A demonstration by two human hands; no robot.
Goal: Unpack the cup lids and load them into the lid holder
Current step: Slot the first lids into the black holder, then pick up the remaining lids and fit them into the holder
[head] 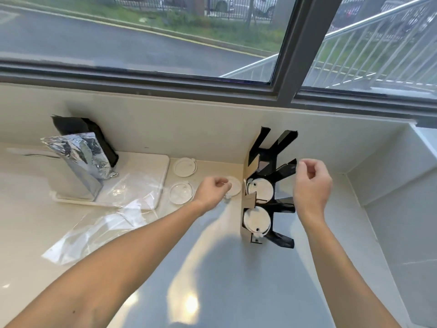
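A black lid holder with forked arms stands on the counter against a cardboard wall. White lids fill two of its slots, one stack in the middle and one stack nearest me. Three loose lids lie on the counter to its left: a far lid, a near clear lid, and a white lid under my left hand, whose fingers pinch its edge. My right hand hovers at the holder's right side with fingers curled and nothing visible in them.
A silver foil bag stands on a white tray at the left. Crumpled clear plastic wrapping spreads over the counter beside it. A recessed white sink lies to the right. A window runs behind.
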